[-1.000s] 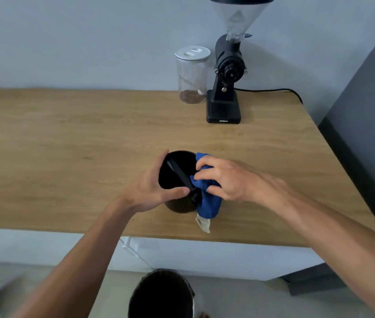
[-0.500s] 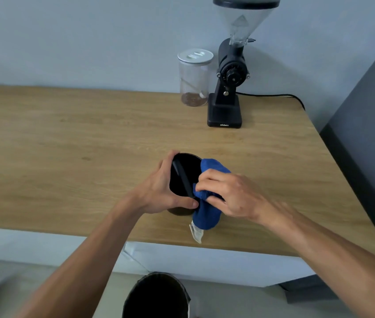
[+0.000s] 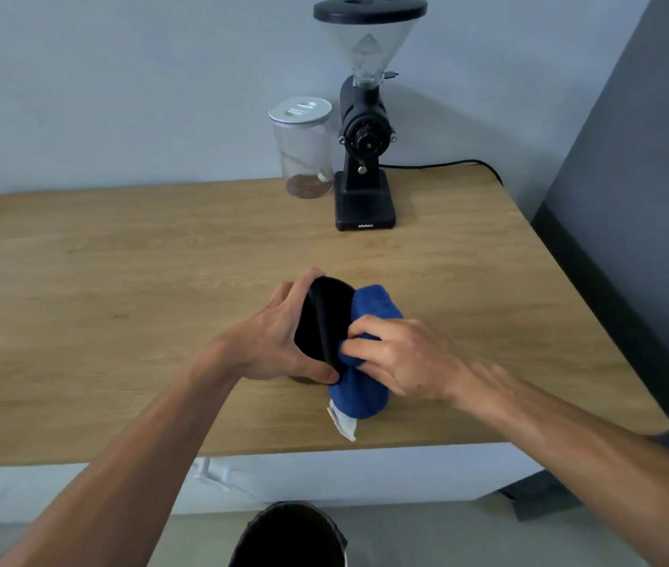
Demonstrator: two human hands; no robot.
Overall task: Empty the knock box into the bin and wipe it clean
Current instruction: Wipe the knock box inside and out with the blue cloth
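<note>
The black round knock box (image 3: 316,321) stands on the wooden counter (image 3: 120,304) near its front edge, with a dark bar across its mouth. My left hand (image 3: 279,341) grips its left rim and side. My right hand (image 3: 398,358) presses a blue cloth (image 3: 365,386) over the box's right rim and outer wall; a white label hangs from the cloth's lower end. On the floor below the counter, the dark open bin (image 3: 290,538) shows at the bottom of the view.
A black coffee grinder (image 3: 365,157) with a clear hopper stands at the back of the counter, its cable running right. Beside it on the left is a clear lidded jar (image 3: 304,149) with brown grounds. A dark grey wall stands to the right.
The cloth has shifted up and over the right rim of the knock box, with my right hand sliding along it. My left hand keeps its hold on the box.
</note>
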